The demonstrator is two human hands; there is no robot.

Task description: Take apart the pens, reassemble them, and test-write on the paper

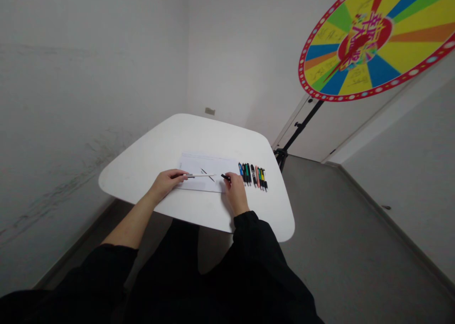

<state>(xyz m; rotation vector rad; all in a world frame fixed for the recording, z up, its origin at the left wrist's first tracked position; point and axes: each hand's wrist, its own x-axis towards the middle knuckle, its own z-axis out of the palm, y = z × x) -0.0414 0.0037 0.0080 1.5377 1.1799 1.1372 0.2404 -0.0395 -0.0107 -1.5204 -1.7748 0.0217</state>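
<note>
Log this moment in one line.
left hand: holds white pen; right hand: holds black piece; paper: on table; pens: right of paper

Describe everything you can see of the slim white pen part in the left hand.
The slim white pen part is long, narrow and straight, apparently plastic, with a darker section near the fingers. The left hand pinches it by one end; the other end points toward the right hand, with a visible gap before the black piece held there. It lies nearly level across the view, over the paper; whether it touches the paper is unclear.
</note>
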